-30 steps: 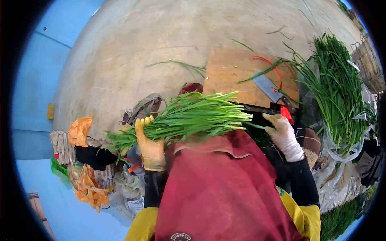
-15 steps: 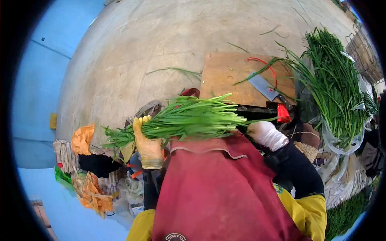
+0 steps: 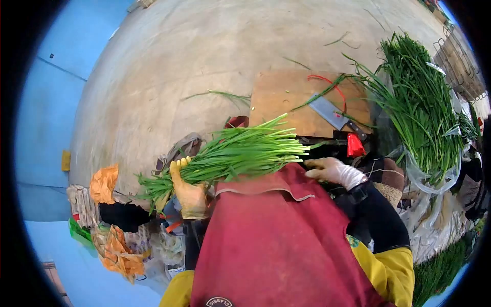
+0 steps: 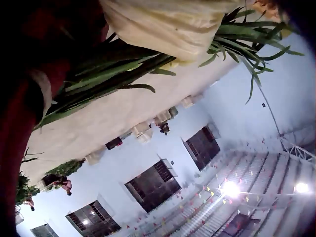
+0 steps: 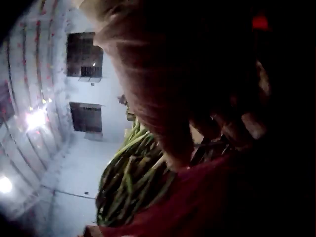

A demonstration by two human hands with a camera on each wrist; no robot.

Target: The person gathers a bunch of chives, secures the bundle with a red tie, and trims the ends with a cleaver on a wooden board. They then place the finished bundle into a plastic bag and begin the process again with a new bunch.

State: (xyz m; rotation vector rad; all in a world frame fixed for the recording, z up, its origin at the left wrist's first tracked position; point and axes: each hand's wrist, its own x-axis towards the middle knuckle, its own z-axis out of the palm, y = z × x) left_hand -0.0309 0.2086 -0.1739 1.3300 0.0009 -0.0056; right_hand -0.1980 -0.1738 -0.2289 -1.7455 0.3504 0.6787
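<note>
A thick bunch of green leafy stalks [image 3: 240, 153] lies across the lap over a dark red apron [image 3: 276, 230], pale cut ends pointing right. The gloved left hand [image 3: 188, 192] grips the bunch near its leafy end; the left wrist view shows the yellowish glove [image 4: 168, 29] wrapped round the leaves. Just right of the pale ends is the gloved right hand [image 3: 335, 172], fingers extended toward them with no stalk visible in it. In the right wrist view that hand [image 5: 158, 84] is mostly dark, beside the stalks [image 5: 133, 182].
A wooden board [image 3: 281, 97] on the floor bears a cleaver [image 3: 328, 111] and a red strap [image 3: 332, 84]. A large heap of green stalks [image 3: 422, 102] in clear plastic stands at right. Orange wrapping [image 3: 120, 256] and bags lie at left. A red object [image 3: 355, 146] is near the right hand.
The right hand has moved left toward the pale ends, and the thin stalk it held a second ago is no longer seen in it. The left hand keeps its grip on the bunch.
</note>
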